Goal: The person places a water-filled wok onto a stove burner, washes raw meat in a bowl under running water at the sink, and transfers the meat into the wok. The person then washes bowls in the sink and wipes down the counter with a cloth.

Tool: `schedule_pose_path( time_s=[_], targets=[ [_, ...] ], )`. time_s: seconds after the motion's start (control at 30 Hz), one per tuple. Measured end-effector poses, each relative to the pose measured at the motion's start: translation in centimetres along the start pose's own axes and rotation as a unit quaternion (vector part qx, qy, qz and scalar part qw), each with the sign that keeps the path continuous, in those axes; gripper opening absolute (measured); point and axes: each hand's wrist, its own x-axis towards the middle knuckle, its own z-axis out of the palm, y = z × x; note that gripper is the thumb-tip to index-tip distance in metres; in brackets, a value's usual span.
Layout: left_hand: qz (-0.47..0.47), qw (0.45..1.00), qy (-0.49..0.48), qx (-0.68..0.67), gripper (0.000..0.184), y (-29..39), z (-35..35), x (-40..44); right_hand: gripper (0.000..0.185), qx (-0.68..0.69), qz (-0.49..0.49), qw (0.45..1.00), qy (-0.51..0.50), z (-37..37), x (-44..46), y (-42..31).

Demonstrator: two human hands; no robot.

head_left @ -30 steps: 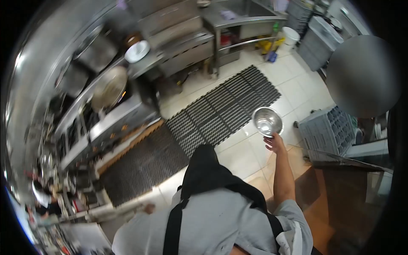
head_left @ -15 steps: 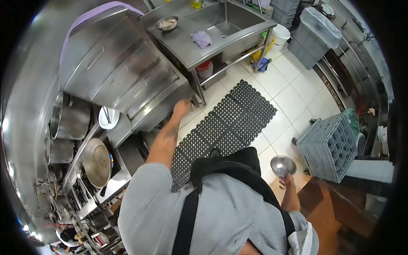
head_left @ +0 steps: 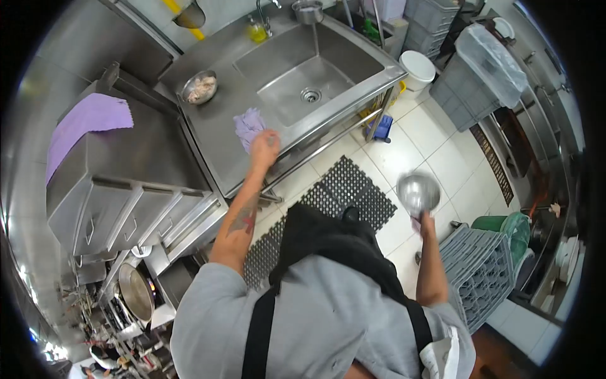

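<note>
The person's right hand (head_left: 427, 226) holds a metal bowl (head_left: 418, 193) out over the tiled floor (head_left: 405, 140), beyond the front edge of the steel bench (head_left: 218, 134) and nearer its front right corner than its left one. Fingers and thumb close on the bowl's near rim; motion blur hides how each finger lies. The bowl is blurred too.

The left hand (head_left: 265, 148) reaches forward to the bench's front edge, left of the sink basin (head_left: 309, 74). Its fingers are bent in and close together. Just beside it, a crumpled lilac cloth (head_left: 248, 125) lies on the bench between the basin and the front edge; whether the fingertips touch it cannot be told.

Toward the bench's back left corner, near the left edge, stands a second bowl (head_left: 200, 88) with pale food in it. Along the back edge are a tap (head_left: 266, 26) and, just beside it, a bottle of yellow liquid (head_left: 257, 31). A metal pot (head_left: 308, 12) sits toward the back right corner, by the basin.

Just past the front right corner, a lidded white bucket (head_left: 416, 69) stands on the floor. A black mat (head_left: 353, 183) lies on the tiles before the bench, and a grey crate (head_left: 481, 268) stands near the right forearm.
</note>
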Motion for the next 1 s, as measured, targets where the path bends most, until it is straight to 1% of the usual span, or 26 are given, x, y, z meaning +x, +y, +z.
schedule_pose_path(
  time_s=[0.03, 0.1, 0.13, 0.2, 0.23, 0.3, 0.33, 0.37, 0.4, 0.43, 0.47, 0.5, 0.53, 0.57, 0.6, 0.63, 0.67, 0.7, 0.73, 0.8, 0.83, 0.87, 0.9, 0.93, 0.97, 1.0],
  targets=[
    [-0.017, 1.0, -0.004, 0.005, 0.03, -1.6, -0.3, -0.2, 0.043, 0.031, 0.029, 0.998, -0.055, 3.5, -1.3, -9.2],
    [0.026, 0.988, 0.054, 0.142, 0.032, -3.8, -1.9, 1.9, 0.035, 0.049, -0.013, 0.995, -0.091, 9.2, 1.7, -20.1],
    [0.012, 0.987, 0.055, 0.149, 0.032, -4.6, -2.1, 2.2, 0.032, 0.058, -0.042, 0.992, -0.102, 12.0, 2.5, -24.9],
    [-0.033, 0.97, 0.043, 0.235, 0.038, -5.4, -2.2, 3.6, 0.03, 0.003, -0.076, 0.988, -0.134, 16.6, 5.4, -31.4],
    [-0.042, 0.97, 0.044, 0.236, 0.038, -5.7, -1.9, 4.4, 0.031, -0.025, -0.091, 0.984, -0.153, 19.2, 5.9, -34.0],
    [-0.023, 0.98, 0.078, 0.181, 0.044, -5.8, -1.4, 6.2, 0.035, -0.097, -0.112, 0.969, -0.196, 25.7, 4.4, -38.7],
    [-0.034, 0.979, 0.082, 0.182, 0.044, -5.4, -1.0, 7.0, 0.038, -0.103, -0.108, 0.965, -0.218, 28.6, 5.3, -38.6],
    [-0.046, 0.979, 0.045, 0.195, 0.045, -4.8, -0.1, 7.5, 0.04, -0.186, -0.106, 0.94, -0.265, 32.1, 4.2, -40.5],
    [-0.057, 0.977, 0.004, 0.207, 0.046, -4.4, 0.0, 7.5, 0.042, -0.202, -0.1, 0.94, -0.254, 35.6, 5.1, -40.2],
    [-0.07, 0.976, 0.006, 0.208, 0.046, -4.9, 0.2, 7.3, 0.044, -0.21, -0.096, 0.937, -0.263, 39.1, 5.1, -40.4],
    [-0.069, 0.971, 0.01, 0.227, 0.046, -5.5, 0.4, 7.3, 0.046, -0.242, -0.098, 0.921, -0.288, 42.5, 6.8, -39.8],
    [-0.066, 0.967, 0.012, 0.248, 0.047, -5.9, 0.3, 7.1, 0.048, -0.259, -0.105, 0.892, -0.356, 45.7, 6.2, -41.1],
    [-0.102, 0.954, 0.031, 0.281, 0.047, -6.5, 0.1, 6.3, 0.048, -0.267, -0.084, 0.875, -0.394, 49.2, 7.2, -40.2],
    [-0.135, 0.94, 0.049, 0.31, 0.047, -7.2, -0.4, 5.5, 0.048, -0.261, -0.08, 0.862, -0.427, 52.0, 4.4, -42.2],
    [-0.157, 0.934, 0.085, 0.308, 0.047, -7.8, -1.2, 4.6, 0.05, -0.324, -0.113, 0.827, -0.445, 56.1, 6.4, -39.7],
    [-0.179, 0.928, 0.118, 0.304, 0.046, -8.4, -2.0, 3.5, 0.053, -0.297, -0.107, 0.84, -0.442, 59.2, 5.2, -39.1],
    [-0.203, 0.902, 0.139, 0.356, 0.046, -8.5, -2.7, 2.9, 0.051, -0.331, -0.23, 0.789, -0.464, 62.4, 4.4, -38.4],
    [-0.253, 0.876, 0.144, 0.385, 0.047, -8.9, -3.2, 2.2, 0.048, -0.385, -0.153, 0.754, -0.509, 65.6, 3.1, -39.2],
    [-0.288, 0.86, 0.177, 0.382, 0.046, -9.5, -3.1, 1.1, 0.044, -0.425, -0.17, 0.691, -0.559, 68.4, 2.4, -39.0],
    [-0.299, 0.859, 0.189, 0.371, 0.046, -8.0, -2.5, 1.0, 0.049, -0.39, -0.125, 0.651, -0.639, 72.7, 1.3, -37.4],
    [-0.299, 0.864, 0.18, 0.361, 0.047, -6.2, -1.8, 1.6, 0.049, -0.395, -0.123, 0.646, -0.642, 73.2, 1.4, -38.0],
    [-0.301, 0.869, 0.172, 0.352, 0.049, -4.9, -0.7, 2.0, 0.049, -0.355, -0.06, 0.667, -0.652, 73.5, 1.1, -39.4],
    [-0.31, 0.875, 0.142, 0.343, 0.05, -4.1, 0.4, 1.9, 0.049, -0.313, 0.004, 0.685, -0.658, 73.8, 1.3, -40.4],
    [-0.315, 0.874, 0.142, 0.343, 0.05, -3.0, 1.5, 2.4, 0.044, -0.325, -0.259, 0.685, -0.599, 75.5, 5.1, -39.4],
    [-0.316, 0.889, 0.106, 0.314, 0.05, -1.6, 2.2, 3.4, 0.041, -0.311, -0.502, 0.637, -0.496, 77.5, 10.8, -39.0],
    [-0.316, 0.902, 0.074, 0.284, 0.051, -0.6, 2.5, 4.6, 0.033, -0.415, -0.418, 0.688, -0.424, 78.8, 14.6, -43.4]
  ],
)
